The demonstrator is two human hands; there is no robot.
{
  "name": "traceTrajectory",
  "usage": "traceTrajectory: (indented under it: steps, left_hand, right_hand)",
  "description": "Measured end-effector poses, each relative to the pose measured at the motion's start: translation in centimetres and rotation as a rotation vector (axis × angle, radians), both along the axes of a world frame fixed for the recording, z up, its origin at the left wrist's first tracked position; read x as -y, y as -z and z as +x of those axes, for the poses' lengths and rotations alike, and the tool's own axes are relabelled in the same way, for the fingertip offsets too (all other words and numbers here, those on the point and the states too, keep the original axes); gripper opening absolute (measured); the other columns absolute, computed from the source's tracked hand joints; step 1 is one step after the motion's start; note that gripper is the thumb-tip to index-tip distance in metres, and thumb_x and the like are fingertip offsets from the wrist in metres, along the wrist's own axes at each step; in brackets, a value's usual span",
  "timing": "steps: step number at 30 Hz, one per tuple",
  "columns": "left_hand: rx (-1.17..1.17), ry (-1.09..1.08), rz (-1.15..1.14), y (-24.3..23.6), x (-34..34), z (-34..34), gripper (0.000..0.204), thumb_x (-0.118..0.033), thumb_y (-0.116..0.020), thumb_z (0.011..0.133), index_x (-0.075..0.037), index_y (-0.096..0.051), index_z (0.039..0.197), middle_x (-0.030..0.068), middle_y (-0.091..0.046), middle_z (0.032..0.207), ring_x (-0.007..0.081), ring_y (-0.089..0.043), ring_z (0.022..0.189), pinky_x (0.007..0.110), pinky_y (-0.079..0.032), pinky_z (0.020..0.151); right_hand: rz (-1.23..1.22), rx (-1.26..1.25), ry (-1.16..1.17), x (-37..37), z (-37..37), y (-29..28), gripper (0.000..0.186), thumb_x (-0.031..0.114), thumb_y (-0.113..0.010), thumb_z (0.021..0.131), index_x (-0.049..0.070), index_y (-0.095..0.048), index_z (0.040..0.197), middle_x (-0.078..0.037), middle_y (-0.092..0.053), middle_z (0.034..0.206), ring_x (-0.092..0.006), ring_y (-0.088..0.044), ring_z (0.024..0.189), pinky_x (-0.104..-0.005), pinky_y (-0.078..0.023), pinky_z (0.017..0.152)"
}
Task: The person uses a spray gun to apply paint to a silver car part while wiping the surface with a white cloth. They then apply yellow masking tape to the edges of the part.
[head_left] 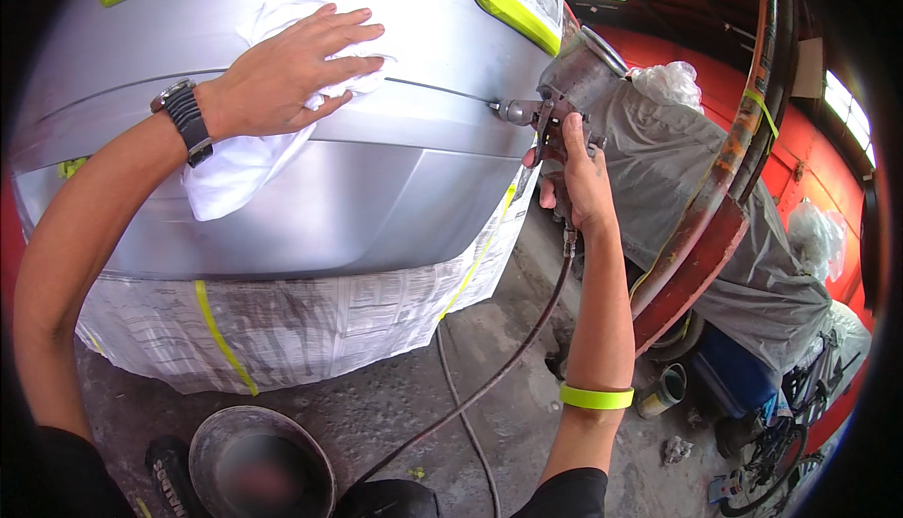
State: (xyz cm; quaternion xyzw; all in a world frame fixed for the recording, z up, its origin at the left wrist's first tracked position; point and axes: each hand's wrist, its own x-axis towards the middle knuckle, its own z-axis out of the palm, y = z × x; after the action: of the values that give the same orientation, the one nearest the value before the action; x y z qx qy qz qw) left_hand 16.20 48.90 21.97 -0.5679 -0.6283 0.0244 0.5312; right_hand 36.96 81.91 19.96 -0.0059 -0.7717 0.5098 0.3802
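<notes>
Across the silver car panel [395, 203], my left hand [277, 76] presses a white cloth [243, 175], its fingers spread over the bunched part. The cloth's loose end hangs below my wrist. At the panel's right edge, my right hand [591, 175] grips a paint spray gun [576, 71] by its handle, the thumb up and the metal cup on top. Toward the panel points the gun's nozzle, apart from my left hand. From the handle's bottom an air hose [508, 368] runs down to the floor. Part of the handle is hidden by my fingers.
Newspaper masking [310, 330] with yellow-green tape skirts the panel's lower edge. A round basin [202, 452] stands below me. To the right are a red post [691, 274], a grey-covered object [649, 161], a small can [668, 386] and a second hose lying on the floor.
</notes>
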Motion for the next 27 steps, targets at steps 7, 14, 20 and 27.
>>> traceTrajectory:
  steps: [7, 14, 20, 27]
  left_hand:
    - [-0.023, 0.052, -0.015, -0.3, -2.3, 0.4, 0.045, -0.016, -0.066, 0.096, -0.012, -0.06, 0.141, 0.013, -0.043, 0.161, 0.0315, -0.033, 0.153, 0.052, -0.027, 0.127]
    - [-0.105, 0.106, 0.046, -0.7, -8.7, 0.6, 0.044, -0.021, -0.065, 0.098, -0.008, -0.06, 0.139, 0.0159, -0.046, 0.156, 0.033, -0.038, 0.15, 0.05, -0.031, 0.124]
    - [-0.198, 0.057, 0.052, -2.0, -18.5, 1.5, 0.042, -0.026, -0.066, 0.096, -0.005, -0.066, 0.132, 0.0175, -0.052, 0.149, 0.0331, -0.045, 0.144, 0.048, -0.037, 0.12]
    - [-0.088, -0.127, -0.109, -1.7, -29.9, 3.1, 0.039, -0.028, -0.07, 0.088, -0.003, -0.074, 0.117, 0.0191, -0.061, 0.137, 0.033, -0.05, 0.136, 0.047, -0.039, 0.115]
  right_hand:
    - [0.023, 0.042, -0.037, 0.9, -0.2, 0.0, 0.068, 0.063, -0.037, 0.107, 0.003, -0.061, 0.128, -0.013, -0.07, 0.084, -0.0128, -0.048, 0.041, -0.0255, -0.042, 0.038]
    - [0.024, -0.067, -0.109, 1.4, 3.2, 1.5, 0.072, 0.065, -0.038, 0.106, 0.0, -0.059, 0.132, -0.015, -0.069, 0.088, -0.0138, -0.054, 0.049, -0.0245, -0.04, 0.036]
    - [-0.061, -0.051, 0.065, 1.0, 8.0, 6.3, 0.07, 0.06, -0.038, 0.108, -0.004, -0.06, 0.127, -0.018, -0.07, 0.09, -0.0147, -0.05, 0.038, -0.0237, -0.038, 0.035]
    - [-0.137, -0.013, 0.138, 0.0, 12.6, 12.3, 0.068, 0.059, -0.05, 0.105, -0.003, -0.063, 0.127, -0.016, -0.072, 0.088, -0.0158, -0.057, 0.044, -0.0266, -0.044, 0.04]
